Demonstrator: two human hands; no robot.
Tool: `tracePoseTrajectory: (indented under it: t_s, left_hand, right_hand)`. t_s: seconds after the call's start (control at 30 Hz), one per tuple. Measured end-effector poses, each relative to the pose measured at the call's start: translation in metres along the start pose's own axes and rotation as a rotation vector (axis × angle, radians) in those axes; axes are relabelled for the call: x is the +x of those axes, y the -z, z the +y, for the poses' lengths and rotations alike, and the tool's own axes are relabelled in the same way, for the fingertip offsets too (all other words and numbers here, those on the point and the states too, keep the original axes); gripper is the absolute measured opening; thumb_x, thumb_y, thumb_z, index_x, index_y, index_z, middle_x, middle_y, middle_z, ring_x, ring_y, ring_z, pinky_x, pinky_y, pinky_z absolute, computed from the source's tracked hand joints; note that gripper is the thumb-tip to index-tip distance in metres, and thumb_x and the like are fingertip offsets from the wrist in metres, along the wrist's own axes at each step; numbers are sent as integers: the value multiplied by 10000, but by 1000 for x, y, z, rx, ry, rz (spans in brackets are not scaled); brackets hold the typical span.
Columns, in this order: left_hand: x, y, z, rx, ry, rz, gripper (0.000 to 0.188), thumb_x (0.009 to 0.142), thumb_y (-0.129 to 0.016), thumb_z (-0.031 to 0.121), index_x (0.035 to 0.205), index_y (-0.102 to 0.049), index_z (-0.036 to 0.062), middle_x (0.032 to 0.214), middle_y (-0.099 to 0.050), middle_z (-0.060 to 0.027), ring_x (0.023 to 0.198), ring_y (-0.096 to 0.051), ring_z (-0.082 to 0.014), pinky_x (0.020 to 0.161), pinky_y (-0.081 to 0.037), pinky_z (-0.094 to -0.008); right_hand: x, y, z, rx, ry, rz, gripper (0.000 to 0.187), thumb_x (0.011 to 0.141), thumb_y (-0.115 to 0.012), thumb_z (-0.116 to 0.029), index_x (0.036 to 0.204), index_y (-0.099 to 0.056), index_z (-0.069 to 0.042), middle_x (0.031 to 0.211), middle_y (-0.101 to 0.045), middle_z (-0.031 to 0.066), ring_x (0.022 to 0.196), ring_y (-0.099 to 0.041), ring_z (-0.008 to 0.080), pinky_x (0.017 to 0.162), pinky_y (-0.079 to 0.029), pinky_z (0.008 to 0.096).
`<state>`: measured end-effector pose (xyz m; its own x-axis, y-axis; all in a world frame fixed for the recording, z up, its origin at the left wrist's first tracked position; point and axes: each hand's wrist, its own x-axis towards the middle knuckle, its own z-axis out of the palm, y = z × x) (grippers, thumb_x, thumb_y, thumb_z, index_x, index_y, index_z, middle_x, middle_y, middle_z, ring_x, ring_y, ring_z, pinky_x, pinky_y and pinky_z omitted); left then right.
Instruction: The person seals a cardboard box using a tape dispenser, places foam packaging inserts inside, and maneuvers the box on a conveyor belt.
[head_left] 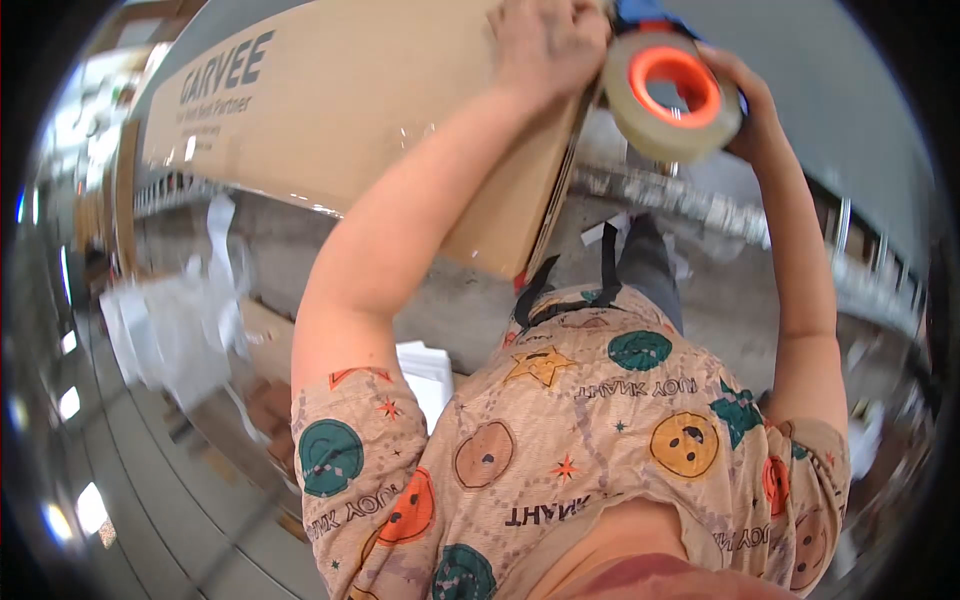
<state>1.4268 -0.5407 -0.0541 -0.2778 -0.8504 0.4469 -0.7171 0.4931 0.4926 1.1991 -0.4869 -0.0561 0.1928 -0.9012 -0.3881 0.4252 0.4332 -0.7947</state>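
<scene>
A long brown cardboard box [370,110] with dark printing stretches across the upper left, its narrow end facing me. At the far right edge of the box, my left hand [548,48] is closed with its fingers bent against the cardboard; whatever is between them is hidden. My right hand [748,98] grips a tape dispenser [655,12], blue where its body shows at the top of the view. On it sits a thick roll of clear tape [655,138] with an orange core, just right of the box end. Part of the dispenser's handle is hidden behind the roll.
A roller conveyor [690,205] with a metal rail runs under the box and on to the right, beside a grey surface [850,90]. White plastic wrapping [165,320] and cardboard pieces [270,405] lie at the left. White sheets [425,375] are near my left elbow.
</scene>
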Motion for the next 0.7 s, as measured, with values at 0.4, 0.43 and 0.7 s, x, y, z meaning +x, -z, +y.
tracePoseTrajectory:
  t_s: [0.4, 0.43, 0.7]
  left_hand:
    - [35, -56, -1, -240, 113, 20, 500, 849, -510, 514, 921, -668, 45, 1097, -589, -259, 1107, -524, -367, 975, -388, -431]
    - [20, -58, 24, -173, -78, -269, 433, 809, -572, 479, 839, -670, 59, 1081, -592, -214, 1117, -505, -343, 974, -353, -454]
    - [-80, 75, 25, 417, -911, -874, 548, 852, -528, 544, 1064, -655, 55, 1236, -557, -124, 1283, -402, -266, 1096, -227, -466]
  right_hand:
    - [-185, -117, 188, -303, 34, -21, 652, 792, -703, -295, 1323, -476, 9, 1195, -586, 116, 1085, -532, 155, 962, -399, 301]
    - [-181, -119, 199, -323, 51, -15, 657, 797, -701, -273, 1328, -458, 27, 1201, -584, 135, 1067, -541, 147, 937, -415, 284]
    - [-112, -132, 161, 103, 18, -125, 341, 764, -694, -162, 1044, -594, 4, 991, -639, 83, 896, -622, 130, 808, -510, 269]
